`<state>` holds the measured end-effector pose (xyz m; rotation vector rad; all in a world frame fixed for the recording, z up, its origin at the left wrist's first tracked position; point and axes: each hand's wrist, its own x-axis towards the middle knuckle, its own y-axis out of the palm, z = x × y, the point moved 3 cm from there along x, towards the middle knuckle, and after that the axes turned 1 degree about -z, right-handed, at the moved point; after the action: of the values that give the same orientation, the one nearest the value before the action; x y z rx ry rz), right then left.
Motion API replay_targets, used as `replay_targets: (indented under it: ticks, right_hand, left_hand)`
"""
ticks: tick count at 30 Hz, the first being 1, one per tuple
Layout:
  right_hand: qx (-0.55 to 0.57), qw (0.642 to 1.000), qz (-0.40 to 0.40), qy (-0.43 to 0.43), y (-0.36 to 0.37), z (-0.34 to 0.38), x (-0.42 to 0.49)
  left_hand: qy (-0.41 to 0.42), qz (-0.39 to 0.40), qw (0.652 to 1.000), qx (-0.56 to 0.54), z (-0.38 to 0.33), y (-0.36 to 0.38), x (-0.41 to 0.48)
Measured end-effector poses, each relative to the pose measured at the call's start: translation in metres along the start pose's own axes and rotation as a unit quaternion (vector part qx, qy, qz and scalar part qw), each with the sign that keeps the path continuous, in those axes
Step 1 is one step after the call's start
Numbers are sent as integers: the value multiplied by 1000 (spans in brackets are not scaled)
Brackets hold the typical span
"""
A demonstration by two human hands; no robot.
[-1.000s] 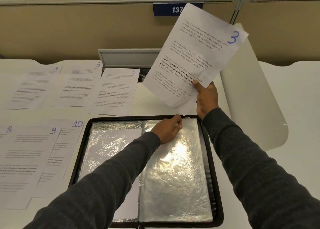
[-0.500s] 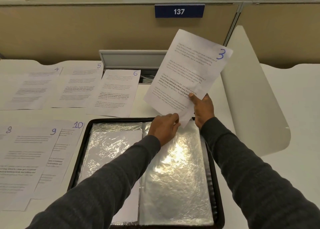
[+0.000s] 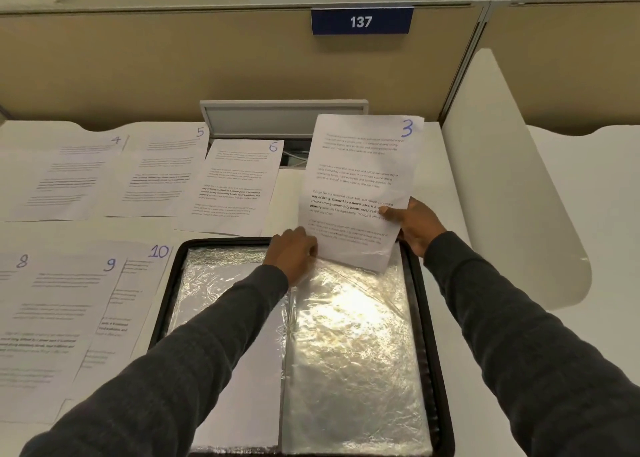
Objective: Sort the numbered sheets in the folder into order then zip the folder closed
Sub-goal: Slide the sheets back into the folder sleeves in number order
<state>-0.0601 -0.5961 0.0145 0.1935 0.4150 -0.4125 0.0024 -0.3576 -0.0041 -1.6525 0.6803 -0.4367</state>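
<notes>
Sheet 3 (image 3: 360, 193) stands nearly upright over the far right corner of the open folder (image 3: 431, 335). The right hand (image 3: 414, 229) is on its lower right edge, the left hand (image 3: 292, 255) at its lower left corner. Its bottom edge meets the top of the plastic sleeve (image 3: 353, 352); can't tell if it's inside. Left fingertips are hidden, the folder's near edge is cut off, and the print is unreadable. Right hand: thumb on the front, fingers behind, pinching the sheet. Left hand: fingers curled, grip unclear.
</notes>
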Motion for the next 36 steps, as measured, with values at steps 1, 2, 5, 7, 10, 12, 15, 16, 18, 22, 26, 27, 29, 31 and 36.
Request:
replay_targets:
  ticks: [1,2,5,7,10,12,15,16,18,22,26,27,29,31,36]
  right_hand:
    - [-11,1000,5,6,0,0,2]
    - [-22,1000,8,13,0,0,4]
    - [-59,998,22,31,2,2,9]
    - [-90,995,23,35,2,6,13]
    - [-137,990,3,22,-3,15,19]
    - [-147,989,0,25,-6,19,22]
    - [-175,983,18,49,-6,19,23]
    - [-185,981,32,58,-4,18,22]
    - [-212,973,64,70,1,16,20]
    - [-239,961,96,100,7,7,16]
    - [-287,950,93,78,13,0,13]
    - [-293,950,86,71,15,1,12]
    - [-291,952,68,63,18,0,9]
    - [-313,947,49,55,20,-1,5]
    - [-432,902,24,-14,24,-2,-13]
  left_hand:
    - [-10,-16,1000,-7,3,0,0]
    - [-21,-30,999,-20,5,0,0]
    - [-60,-54,994,-69,7,4,3]
    - [-84,-61,988,-111,7,7,4]
    - [-122,-38,977,-171,7,12,7]
    - [-133,-26,970,-200,7,14,9]
    - [-135,-30,965,-223,8,15,12]
    - [-134,-28,964,-228,8,15,13]
    - [-128,-29,964,-230,8,15,15]
    - [-121,-45,972,-198,4,13,16]
    - [-22,-49,985,-164,-15,11,14]
    - [6,-47,985,-167,-23,10,14]
    - [33,-47,981,-184,-37,10,16]
    - [36,-71,975,-208,-48,10,21]
    - [31,-94,972,-211,-53,9,33]
